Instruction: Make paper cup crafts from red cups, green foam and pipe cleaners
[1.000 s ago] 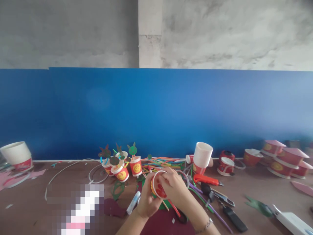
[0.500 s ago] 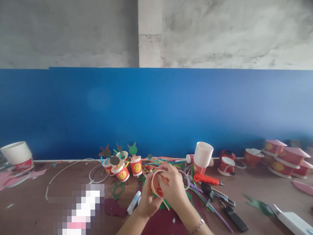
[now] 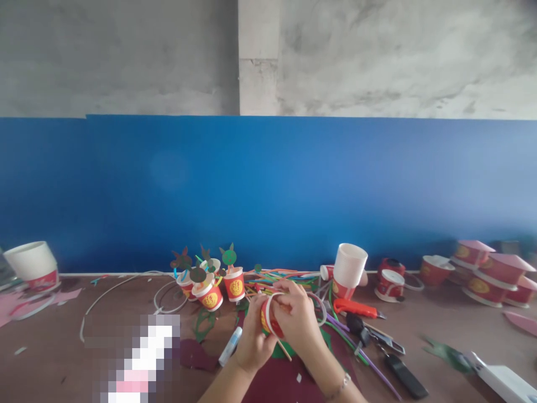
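Both my hands meet over the brown table (image 3: 62, 347), low in the middle. My left hand (image 3: 254, 336) is wrapped round a small red paper cup (image 3: 268, 320) with a white rim and a yellow mark. My right hand (image 3: 296, 319) is closed over the cup's mouth and far side, its fingers pinched at the rim. A thin wooden stick (image 3: 284, 350) pokes out below the cup. What the right fingers pinch is hidden.
Several red cups with green paper cut-outs (image 3: 210, 280) stand behind my hands, beside a heap of coloured straws (image 3: 277, 277). A glue stick (image 3: 230, 346), red utility knife (image 3: 356, 308), white cup stack (image 3: 347, 271) and more red cups (image 3: 482, 268) lie around. A blue panel (image 3: 268, 190) backs the table.
My right hand has risen slightly over the cup's mouth and the cup has turned a little in my left hand. Everything else stays put.
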`<state>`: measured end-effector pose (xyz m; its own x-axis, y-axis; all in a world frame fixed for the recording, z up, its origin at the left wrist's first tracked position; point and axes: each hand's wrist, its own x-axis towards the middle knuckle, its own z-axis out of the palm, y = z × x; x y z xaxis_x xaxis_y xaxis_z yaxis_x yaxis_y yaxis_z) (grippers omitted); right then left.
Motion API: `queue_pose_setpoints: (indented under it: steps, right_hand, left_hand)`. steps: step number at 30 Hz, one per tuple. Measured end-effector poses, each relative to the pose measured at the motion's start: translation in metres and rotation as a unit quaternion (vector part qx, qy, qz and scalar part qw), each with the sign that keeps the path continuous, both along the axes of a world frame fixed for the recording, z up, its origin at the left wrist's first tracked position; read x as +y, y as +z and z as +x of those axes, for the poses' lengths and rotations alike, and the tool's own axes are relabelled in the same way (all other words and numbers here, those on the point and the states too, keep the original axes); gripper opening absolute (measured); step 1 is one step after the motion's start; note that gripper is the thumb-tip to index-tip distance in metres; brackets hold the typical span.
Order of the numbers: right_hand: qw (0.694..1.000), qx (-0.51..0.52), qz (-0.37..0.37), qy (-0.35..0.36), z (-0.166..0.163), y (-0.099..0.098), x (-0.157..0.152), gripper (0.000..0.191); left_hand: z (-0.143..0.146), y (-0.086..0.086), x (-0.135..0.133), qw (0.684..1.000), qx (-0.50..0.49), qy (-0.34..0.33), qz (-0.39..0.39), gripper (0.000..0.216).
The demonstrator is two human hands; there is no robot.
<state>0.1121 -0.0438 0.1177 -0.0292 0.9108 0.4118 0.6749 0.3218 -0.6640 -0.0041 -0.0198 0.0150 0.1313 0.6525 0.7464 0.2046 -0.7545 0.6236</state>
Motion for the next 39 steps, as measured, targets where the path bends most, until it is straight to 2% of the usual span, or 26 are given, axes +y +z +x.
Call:
queue_pose_setpoints:
  steps: [4,7,14,22,26,32,39]
  right_hand:
    - [0.995,0.037,-0.046,0.075,0.007,-0.001,0.006,0.032]
    - [0.994,0.035,-0.049,0.09,0.008,0.0,0.004,0.031]
    - [1.0,0.015,-0.007,0.005,0.002,0.002,0.0,0.024]
    - [0.996,-0.071,0.054,-0.021,-0.004,0.001,-0.007,0.023]
    - [0.993,-0.089,0.075,-0.029,-0.005,0.002,-0.01,0.025]
    - [0.992,-0.092,0.078,-0.047,-0.006,-0.001,-0.008,0.026]
    - [0.99,-0.138,0.02,-0.011,0.003,0.004,-0.003,0.027]
  left_hand:
    - [0.001,0.01,-0.003,0.998,-0.007,-0.034,-0.044,0.049]
    - [0.001,0.013,-0.005,0.998,-0.012,-0.037,-0.044,0.05]
    - [0.004,0.016,-0.007,0.993,-0.053,-0.07,-0.08,0.049]
    - [0.003,0.024,-0.009,0.991,-0.052,-0.082,-0.086,0.046]
    - [0.003,0.022,-0.008,0.994,-0.037,-0.075,-0.077,0.05]
    - [0.002,0.01,-0.005,0.999,-0.003,-0.024,-0.047,0.051]
    - [0.0,-0.001,0.0,0.999,0.014,-0.013,-0.051,0.054]
